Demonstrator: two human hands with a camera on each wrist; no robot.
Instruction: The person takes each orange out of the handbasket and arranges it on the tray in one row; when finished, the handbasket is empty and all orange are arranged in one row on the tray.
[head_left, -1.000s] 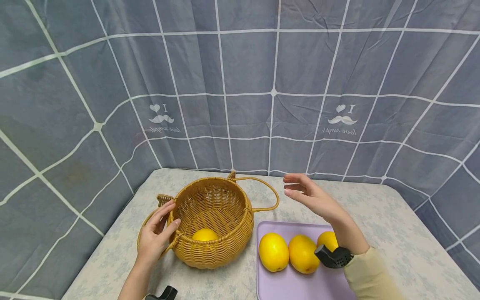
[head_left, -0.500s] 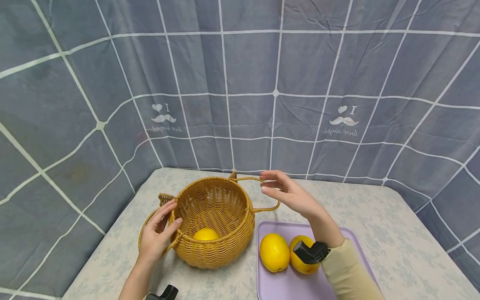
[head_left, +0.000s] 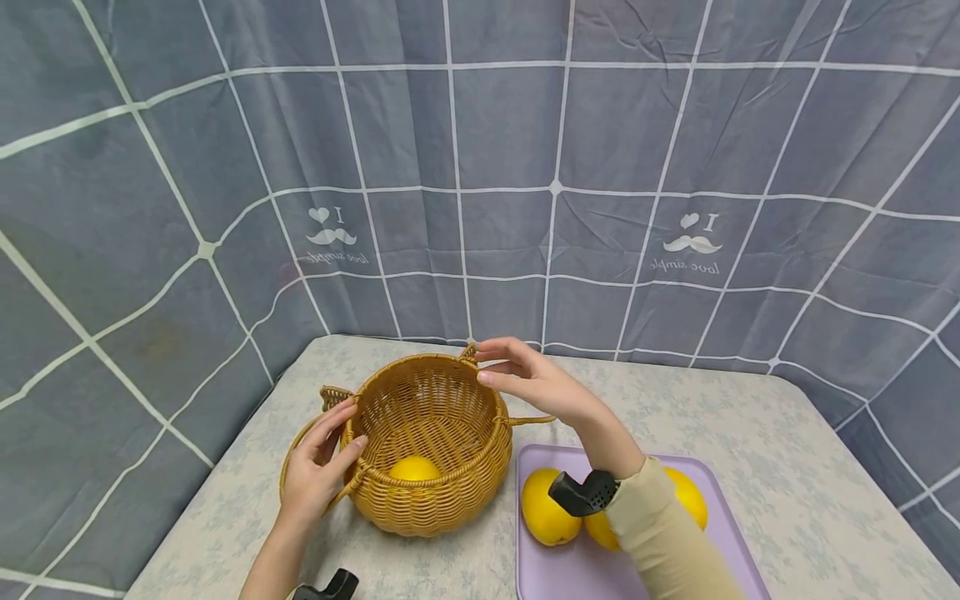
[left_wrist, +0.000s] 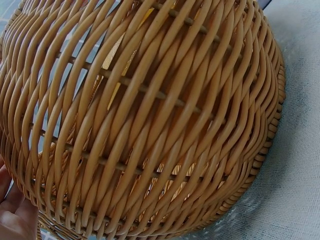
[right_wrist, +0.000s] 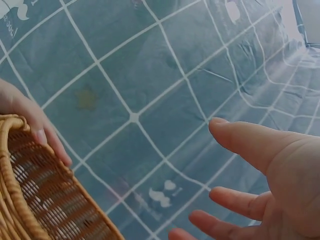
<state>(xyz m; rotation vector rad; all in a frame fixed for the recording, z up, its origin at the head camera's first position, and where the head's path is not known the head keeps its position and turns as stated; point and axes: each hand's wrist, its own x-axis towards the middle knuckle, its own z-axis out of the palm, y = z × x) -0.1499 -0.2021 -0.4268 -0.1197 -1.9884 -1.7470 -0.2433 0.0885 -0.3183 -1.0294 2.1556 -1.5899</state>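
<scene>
A round wicker basket [head_left: 431, 510] stands at the left of the table, with one yellow oval fruit [head_left: 415, 468] inside near its front wall. My left hand [head_left: 315, 467] holds the basket's left rim, thumb and fingers spread along it; in the left wrist view the woven wall [left_wrist: 165, 115] hides most of that hand. Over the basket's right back rim hovers my right hand [head_left: 536, 382], holding nothing, its fingers gently bent and apart from the thumb. The right wrist view shows the right hand [right_wrist: 280, 185] beside the basket [right_wrist: 55, 190].
A lilac tray [head_left: 540, 579] lies right of the basket. On it are yellow fruits: one [head_left: 547, 517] at the left, one [head_left: 602, 531] partly behind the right wrist camera and sleeve, another [head_left: 686, 497] at the right. The basket's right handle [head_left: 531, 420] sticks out toward the tray.
My right hand has moved left, from right of the basket's handle to its right back rim. The left hand keeps its place on the basket.
</scene>
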